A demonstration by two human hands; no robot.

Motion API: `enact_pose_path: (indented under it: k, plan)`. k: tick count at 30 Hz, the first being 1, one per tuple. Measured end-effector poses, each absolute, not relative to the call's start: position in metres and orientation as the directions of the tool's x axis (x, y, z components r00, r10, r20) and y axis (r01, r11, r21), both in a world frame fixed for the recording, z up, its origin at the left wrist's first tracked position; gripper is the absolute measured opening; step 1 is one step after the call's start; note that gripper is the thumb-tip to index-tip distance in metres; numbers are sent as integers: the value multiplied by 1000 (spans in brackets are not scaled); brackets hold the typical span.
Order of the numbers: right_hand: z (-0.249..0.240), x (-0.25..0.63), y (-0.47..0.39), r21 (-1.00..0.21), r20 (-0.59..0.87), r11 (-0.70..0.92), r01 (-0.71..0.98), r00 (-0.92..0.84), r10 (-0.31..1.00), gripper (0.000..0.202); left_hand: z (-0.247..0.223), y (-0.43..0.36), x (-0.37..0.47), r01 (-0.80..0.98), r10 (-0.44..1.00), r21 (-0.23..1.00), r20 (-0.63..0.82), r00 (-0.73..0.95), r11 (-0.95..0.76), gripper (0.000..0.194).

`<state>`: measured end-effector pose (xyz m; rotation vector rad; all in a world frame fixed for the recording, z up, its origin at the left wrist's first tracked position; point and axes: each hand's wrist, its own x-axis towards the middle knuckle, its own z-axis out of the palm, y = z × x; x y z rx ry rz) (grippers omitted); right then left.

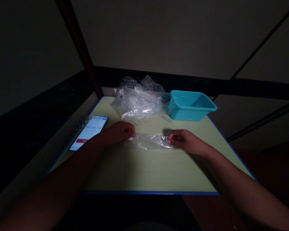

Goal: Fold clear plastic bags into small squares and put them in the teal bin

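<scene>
A clear plastic bag (148,141) lies as a long narrow strip across the middle of the table. At its left end, my left hand (121,131) pinches the plastic between thumb and fingers. My right hand (183,140) grips the opposite end in the same way, its fingers curled closed. Behind the strip sits a crumpled heap of clear plastic bags (139,101), not touched by either hand.
A turquoise plastic basin (190,112) stands at the back right of the table (154,173), which has a blue edge. On the left lies a phone (90,133) with a lit timer, partly behind my left forearm. A wall rises behind.
</scene>
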<state>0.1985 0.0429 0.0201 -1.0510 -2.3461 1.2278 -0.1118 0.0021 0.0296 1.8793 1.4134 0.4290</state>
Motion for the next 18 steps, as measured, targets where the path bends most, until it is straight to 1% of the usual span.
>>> enact_pose_path:
  k: [8, 15, 18]
  plan:
    - [15, 201, 46, -785, -105, 344, 516, -657, 746, 17, 31, 2, -110, 697, 942, 713, -173, 287, -81, 22]
    - [17, 199, 46, -781, -111, 332, 529, -641, 760, 19, 36, 0, -112, 712, 946, 702, -243, 213, 20, 25]
    - [15, 200, 48, -784, -122, 326, 527, -647, 753, 21, 37, 1, -115, 742, 947, 669, -262, 185, 40, 23]
